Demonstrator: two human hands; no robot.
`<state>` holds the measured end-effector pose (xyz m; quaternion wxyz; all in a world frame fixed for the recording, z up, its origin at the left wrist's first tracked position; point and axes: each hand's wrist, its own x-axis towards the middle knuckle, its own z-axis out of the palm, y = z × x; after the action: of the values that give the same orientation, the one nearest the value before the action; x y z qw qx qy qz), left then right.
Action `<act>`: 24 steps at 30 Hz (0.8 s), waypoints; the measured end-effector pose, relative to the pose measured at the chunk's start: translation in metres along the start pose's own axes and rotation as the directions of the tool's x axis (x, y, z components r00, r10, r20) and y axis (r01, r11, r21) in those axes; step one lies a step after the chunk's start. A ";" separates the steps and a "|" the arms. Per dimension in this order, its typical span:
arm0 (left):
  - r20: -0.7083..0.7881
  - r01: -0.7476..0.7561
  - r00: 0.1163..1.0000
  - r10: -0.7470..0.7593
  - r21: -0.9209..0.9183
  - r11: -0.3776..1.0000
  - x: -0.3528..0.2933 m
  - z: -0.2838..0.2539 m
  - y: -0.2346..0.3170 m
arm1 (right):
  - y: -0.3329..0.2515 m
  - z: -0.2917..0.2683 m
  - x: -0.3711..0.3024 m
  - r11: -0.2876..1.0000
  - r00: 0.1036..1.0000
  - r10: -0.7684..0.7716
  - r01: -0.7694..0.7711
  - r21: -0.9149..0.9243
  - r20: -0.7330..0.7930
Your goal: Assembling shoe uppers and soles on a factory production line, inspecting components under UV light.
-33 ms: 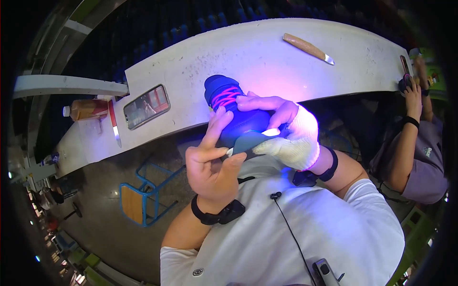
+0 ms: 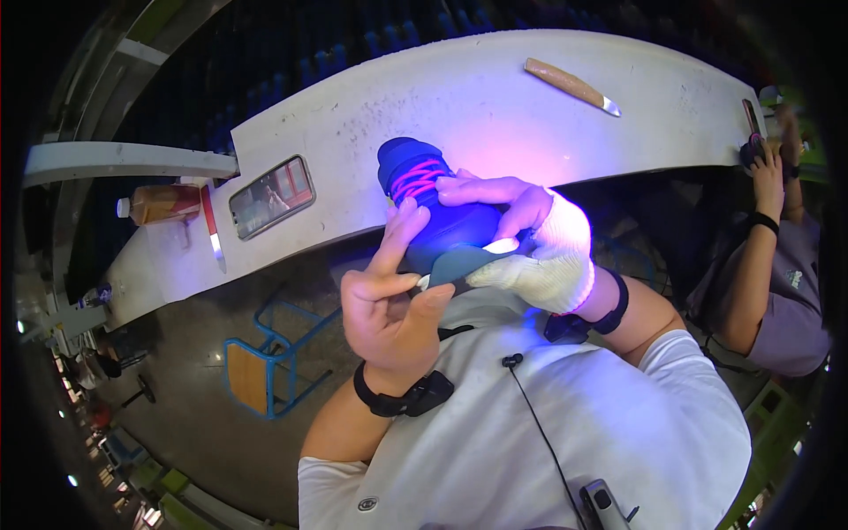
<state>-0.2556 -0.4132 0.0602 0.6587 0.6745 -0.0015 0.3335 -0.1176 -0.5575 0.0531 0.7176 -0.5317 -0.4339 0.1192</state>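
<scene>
Both hands hold a dark blue shoe (image 2: 455, 228) with bright pink laces (image 2: 417, 181) over the near edge of the worktable. Its collar end points away from me, and a teal piece with pale edges shows at the near end. My left hand (image 2: 393, 296) is bare, its fingers closed on the shoe's left side and near end. On the right side, my right hand (image 2: 534, 234) grips the shoe in a white glove that leaves the fingertips bare. Purple-blue light falls on the shoe and the glove. The shoe's underside is hidden.
On the white worktable (image 2: 353, 106) lie a wooden-handled knife (image 2: 570, 86), a phone (image 2: 272, 198), a red-handled knife (image 2: 212, 228) and a bottle of brown liquid (image 2: 163, 204). A blue-framed stool (image 2: 250, 378) stands at the left. A co-worker's arm (image 2: 761, 238) reaches in at the right.
</scene>
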 end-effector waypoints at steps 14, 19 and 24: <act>-0.035 0.223 0.975 -0.221 0.151 0.963 0.031 -0.033 0.029 | 0.046 -0.003 0.000 0.883 0.987 -0.067 0.128 -0.451 0.147; 0.245 0.121 0.938 -0.244 0.429 0.895 0.054 -0.065 0.042 | 0.059 0.005 0.012 0.802 0.951 -0.200 0.296 -0.519 0.234; 0.292 0.059 0.923 -0.252 0.539 0.840 0.057 -0.064 0.037 | 0.070 0.006 0.012 0.806 0.933 -0.246 0.347 -0.480 0.261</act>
<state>-0.2562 -0.3366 0.1129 0.4659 0.8733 0.0269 0.1401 -0.0947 -0.5179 -0.0014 0.5136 -0.6169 -0.5927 -0.0670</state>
